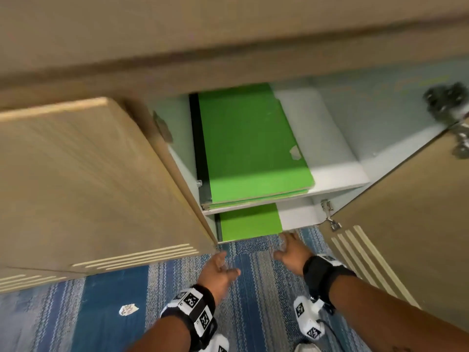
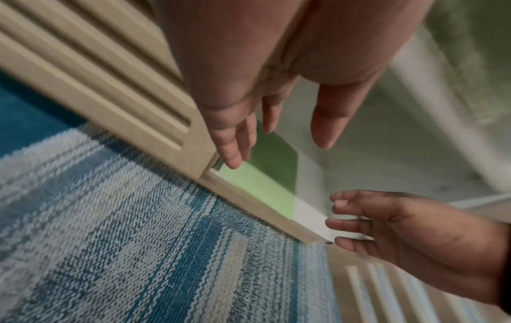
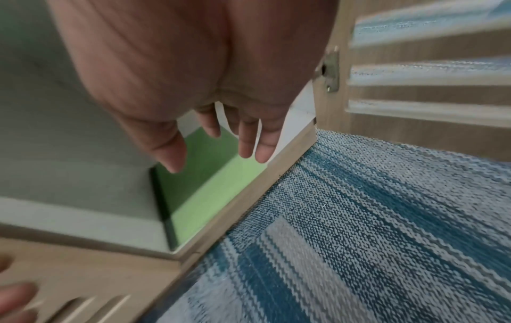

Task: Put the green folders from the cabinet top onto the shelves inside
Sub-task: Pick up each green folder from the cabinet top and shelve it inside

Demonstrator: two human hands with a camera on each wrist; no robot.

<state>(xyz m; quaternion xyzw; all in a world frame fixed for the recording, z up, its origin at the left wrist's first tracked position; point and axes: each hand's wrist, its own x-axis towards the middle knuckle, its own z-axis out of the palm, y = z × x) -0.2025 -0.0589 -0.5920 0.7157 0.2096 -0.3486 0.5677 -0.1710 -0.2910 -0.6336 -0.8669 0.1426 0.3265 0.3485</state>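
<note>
A stack of green folders [image 1: 251,146] lies flat on the upper white shelf [image 1: 337,171] inside the open cabinet. Another green folder [image 1: 250,221] lies on the bottom shelf below, also seen in the wrist views [image 2: 265,181] [image 3: 210,174]. My left hand [image 1: 223,265] hangs in front of the cabinet's lower edge, fingers straight and holding nothing [image 2: 265,139]. My right hand [image 1: 289,247] is beside it, just right of the bottom folder's front corner, fingers spread and holding nothing [image 3: 218,148]. Neither hand touches a folder.
The left cabinet door [image 1: 88,181] and the right door [image 1: 406,224] both stand open beside my hands. A metal hinge [image 1: 330,214] sits at the right door's base. Blue striped carpet [image 1: 253,288] covers the floor, with a scrap of paper [image 1: 128,309] on it.
</note>
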